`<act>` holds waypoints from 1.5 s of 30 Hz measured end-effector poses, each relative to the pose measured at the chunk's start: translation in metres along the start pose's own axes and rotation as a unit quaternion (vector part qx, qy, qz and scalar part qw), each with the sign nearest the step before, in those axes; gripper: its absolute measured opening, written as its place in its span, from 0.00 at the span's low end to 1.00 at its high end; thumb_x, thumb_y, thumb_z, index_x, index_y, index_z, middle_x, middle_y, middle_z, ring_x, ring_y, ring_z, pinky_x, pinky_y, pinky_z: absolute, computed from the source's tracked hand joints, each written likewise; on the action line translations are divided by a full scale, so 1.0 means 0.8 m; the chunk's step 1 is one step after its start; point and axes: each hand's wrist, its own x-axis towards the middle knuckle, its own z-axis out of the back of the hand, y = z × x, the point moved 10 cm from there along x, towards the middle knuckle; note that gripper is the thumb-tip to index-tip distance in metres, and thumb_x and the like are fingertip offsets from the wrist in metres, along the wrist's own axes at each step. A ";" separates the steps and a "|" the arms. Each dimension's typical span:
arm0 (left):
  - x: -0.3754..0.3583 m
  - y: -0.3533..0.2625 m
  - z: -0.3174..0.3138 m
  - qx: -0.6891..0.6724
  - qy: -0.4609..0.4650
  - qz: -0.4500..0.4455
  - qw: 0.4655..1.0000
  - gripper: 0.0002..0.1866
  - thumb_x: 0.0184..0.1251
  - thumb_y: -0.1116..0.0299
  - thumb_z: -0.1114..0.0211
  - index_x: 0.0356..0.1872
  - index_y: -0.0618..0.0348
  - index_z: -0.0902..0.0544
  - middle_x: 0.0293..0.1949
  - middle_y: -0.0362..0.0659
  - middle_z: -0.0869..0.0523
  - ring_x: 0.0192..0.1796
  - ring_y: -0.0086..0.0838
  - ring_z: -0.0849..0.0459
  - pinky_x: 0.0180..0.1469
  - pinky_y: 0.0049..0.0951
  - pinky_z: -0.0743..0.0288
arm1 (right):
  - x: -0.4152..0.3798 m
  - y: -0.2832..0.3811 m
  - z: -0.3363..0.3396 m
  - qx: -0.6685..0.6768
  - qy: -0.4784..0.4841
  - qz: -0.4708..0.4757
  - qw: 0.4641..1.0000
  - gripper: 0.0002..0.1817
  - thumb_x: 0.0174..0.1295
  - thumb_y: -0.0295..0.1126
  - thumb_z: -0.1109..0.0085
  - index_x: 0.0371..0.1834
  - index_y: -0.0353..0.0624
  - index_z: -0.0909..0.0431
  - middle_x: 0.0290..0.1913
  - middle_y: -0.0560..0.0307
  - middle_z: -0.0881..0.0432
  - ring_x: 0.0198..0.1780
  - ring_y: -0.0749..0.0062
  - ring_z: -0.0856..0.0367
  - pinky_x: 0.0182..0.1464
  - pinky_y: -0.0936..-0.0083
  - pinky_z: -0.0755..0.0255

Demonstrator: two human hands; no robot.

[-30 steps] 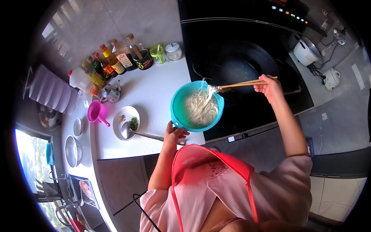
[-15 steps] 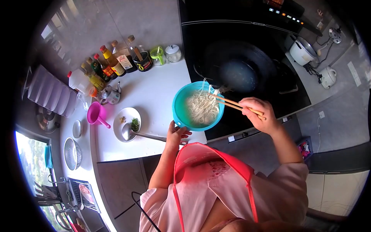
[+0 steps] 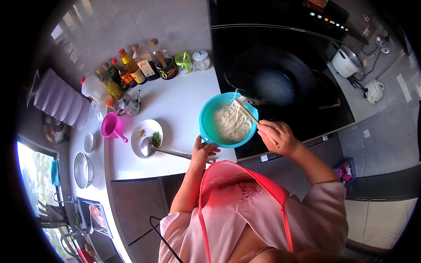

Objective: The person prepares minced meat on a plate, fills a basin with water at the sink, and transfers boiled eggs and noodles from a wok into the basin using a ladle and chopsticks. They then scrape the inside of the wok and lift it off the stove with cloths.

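Note:
A turquoise bowl (image 3: pixel 208 131) with pale noodles (image 3: pixel 233 122) in it is at the counter's right edge, partly over the black stove. My left hand (image 3: pixel 204 151) grips the bowl's rim at its lower left. In my right hand (image 3: pixel 279 137) are wooden chopsticks (image 3: pixel 247 111), their tips at the noodles by the bowl's upper right rim. Some strands hang over that rim. Behind the bowl, a dark wok (image 3: pixel 274 87) on the stove holds cloudy liquid.
Left of the bowl, a white plate (image 3: pixel 137 150) carries chopped greens and a metal ladle (image 3: pixel 173 154). A pink scoop (image 3: pixel 112 126), a small metal pot (image 3: pixel 130 105), sauce bottles (image 3: pixel 133 69) and jars (image 3: pixel 201 60) stand farther back. A white cooker (image 3: pixel 345 62) is at right.
My right hand has moved down and left, closer to the bowl, and the chopsticks now point more steeply. The view has shifted slightly.

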 end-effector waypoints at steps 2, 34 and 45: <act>-0.001 -0.001 -0.001 0.000 0.003 -0.001 1.000 0.27 0.58 0.74 0.44 0.59 0.62 0.41 0.33 0.48 0.20 0.33 0.31 0.17 0.33 0.26 0.26 | -0.003 0.006 0.000 0.027 -0.015 -0.013 0.999 0.14 0.49 0.25 0.37 0.39 0.39 0.25 0.36 0.54 0.21 0.34 0.63 0.20 0.37 0.72 0.26; -0.004 -0.003 -0.003 -0.014 -0.007 -0.008 1.000 0.28 0.58 0.75 0.44 0.61 0.61 0.42 0.34 0.48 0.20 0.33 0.32 0.16 0.32 0.26 0.26 | 0.011 0.000 -0.031 0.015 -0.009 0.051 0.999 0.16 0.48 0.26 0.38 0.42 0.37 0.27 0.40 0.50 0.22 0.35 0.61 0.20 0.36 0.72 0.26; -0.002 -0.003 -0.004 -0.006 -0.001 -0.010 1.000 0.27 0.58 0.75 0.44 0.59 0.63 0.41 0.33 0.48 0.20 0.32 0.31 0.16 0.32 0.26 0.27 | -0.026 0.046 -0.085 0.190 0.127 -0.039 0.973 0.12 0.49 0.27 0.39 0.37 0.39 0.27 0.35 0.51 0.21 0.31 0.59 0.19 0.31 0.71 0.25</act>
